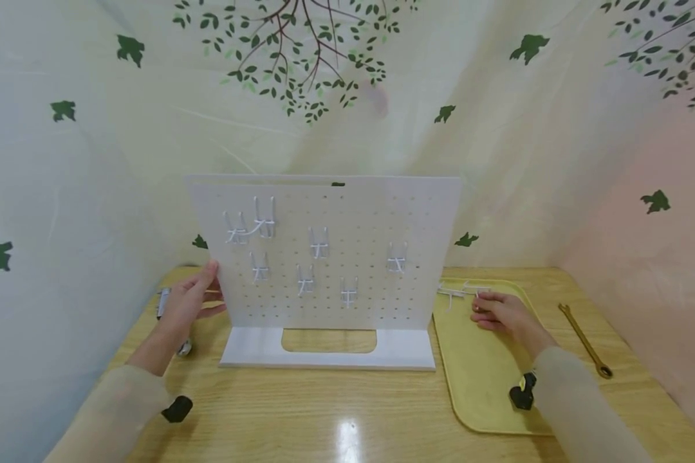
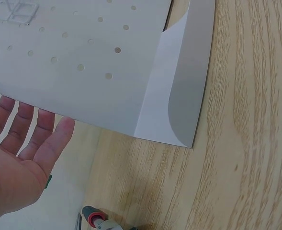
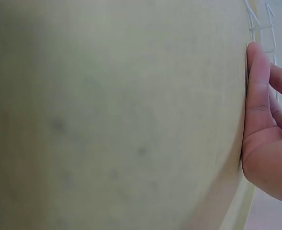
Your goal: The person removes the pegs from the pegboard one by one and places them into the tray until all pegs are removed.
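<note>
A white pegboard (image 1: 336, 289) stands upright on its white base, with several white wire hooks (image 1: 318, 244) on its front. My left hand (image 1: 191, 299) grips the board's left edge; in the left wrist view its fingertips (image 2: 45, 120) go behind that edge. On the right, my right hand (image 1: 506, 315) is low over the yellow tray (image 1: 469, 386), pinching a white wire hook (image 1: 470, 289) at the tray's far end. In the right wrist view one finger lies along the tray surface, and the hook's wire (image 3: 275, 38) runs behind the fingers, partly hidden.
A brass-coloured wrench (image 1: 585, 341) lies right of the tray. Behind my left arm are a partly hidden tool (image 1: 162, 302) and a round metal piece (image 1: 184, 348); the left wrist view shows a red-and-grey handle (image 2: 94, 215). A leaf-patterned curtain (image 1: 498, 161) hangs behind the wooden table (image 1: 278, 411).
</note>
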Motion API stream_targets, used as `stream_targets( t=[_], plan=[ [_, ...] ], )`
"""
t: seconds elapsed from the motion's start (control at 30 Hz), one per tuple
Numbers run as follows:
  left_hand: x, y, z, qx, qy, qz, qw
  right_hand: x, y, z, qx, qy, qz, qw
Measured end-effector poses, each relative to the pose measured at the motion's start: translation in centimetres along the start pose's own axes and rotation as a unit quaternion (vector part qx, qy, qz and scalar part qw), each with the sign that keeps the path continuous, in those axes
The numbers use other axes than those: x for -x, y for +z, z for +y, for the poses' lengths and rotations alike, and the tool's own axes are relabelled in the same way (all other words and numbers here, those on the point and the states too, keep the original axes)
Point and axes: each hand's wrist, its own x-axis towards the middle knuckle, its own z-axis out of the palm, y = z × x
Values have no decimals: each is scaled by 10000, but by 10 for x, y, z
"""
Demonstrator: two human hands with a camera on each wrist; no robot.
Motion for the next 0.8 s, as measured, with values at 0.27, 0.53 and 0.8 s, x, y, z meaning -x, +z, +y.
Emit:
stream_targets(
  t=[0.27, 0.53, 0.8],
  plan=[
    [1, 2, 2, -78, -10, -29, 10000, 2, -2, 1, 85, 19, 11, 10000],
    [0, -4, 3, -36, -6, -95, 9999, 4, 4, -2, 4, 130, 113, 9999],
    [1, 0, 5, 155, -55, -67, 9998, 8, 2, -8, 428, 213, 216, 9986]
  ],
)
